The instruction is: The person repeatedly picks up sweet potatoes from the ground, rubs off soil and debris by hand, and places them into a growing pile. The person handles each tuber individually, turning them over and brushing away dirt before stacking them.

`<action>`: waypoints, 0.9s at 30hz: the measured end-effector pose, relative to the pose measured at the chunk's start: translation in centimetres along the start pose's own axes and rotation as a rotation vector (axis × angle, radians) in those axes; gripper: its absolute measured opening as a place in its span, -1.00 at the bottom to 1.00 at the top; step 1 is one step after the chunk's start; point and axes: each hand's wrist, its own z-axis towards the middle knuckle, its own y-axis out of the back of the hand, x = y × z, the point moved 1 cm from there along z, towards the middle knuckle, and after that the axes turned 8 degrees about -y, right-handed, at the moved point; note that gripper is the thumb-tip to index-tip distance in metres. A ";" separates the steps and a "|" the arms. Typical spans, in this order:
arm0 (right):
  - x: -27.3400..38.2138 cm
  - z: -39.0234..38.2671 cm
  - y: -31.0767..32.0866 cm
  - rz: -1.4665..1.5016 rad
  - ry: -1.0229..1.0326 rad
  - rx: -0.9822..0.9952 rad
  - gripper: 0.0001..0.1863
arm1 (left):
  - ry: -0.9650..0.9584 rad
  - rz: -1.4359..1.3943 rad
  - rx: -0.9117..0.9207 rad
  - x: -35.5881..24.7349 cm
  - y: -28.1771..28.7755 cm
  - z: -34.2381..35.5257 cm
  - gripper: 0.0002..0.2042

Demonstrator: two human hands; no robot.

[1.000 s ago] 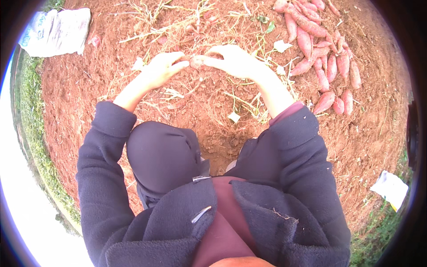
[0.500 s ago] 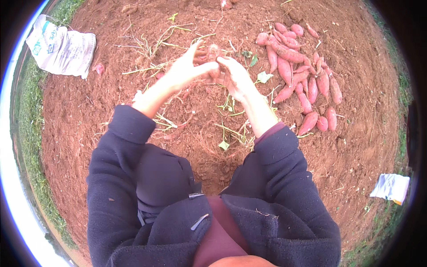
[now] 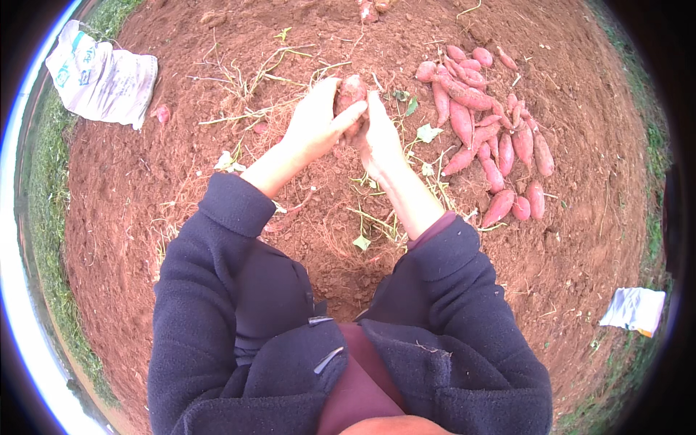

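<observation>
Between my two hands, out over the soil ahead of me, is a reddish sweet potato (image 3: 351, 88) with dirt on its skin. My left hand (image 3: 316, 122) wraps its left side, the thumb lying across the front. From the right, my right hand (image 3: 380, 138) presses against it, fingers hidden in part behind it. Beneath and around the hands lie cut vines and thin roots (image 3: 254, 112). To the right spreads a pile of pink-red sweet potatoes (image 3: 467, 119), several of them long and tapered.
A white sack (image 3: 105, 80) lies at the far left, near the grass edge (image 3: 47, 217). Another white bag (image 3: 634, 310) is at the right. More sweet potatoes (image 3: 368, 10) show at the top edge. Loose red-brown soil (image 3: 123, 239) surrounds me.
My left hand has moved right and closed more fully around the sweet potato. The right hand has shifted slightly, its fingers now straighter along the sweet potato's side.
</observation>
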 end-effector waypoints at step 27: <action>1.3 -0.3 1.0 -0.398 0.137 -0.005 -0.68 | 0.195 -0.590 0.058 0.9 0.7 0.3 -0.64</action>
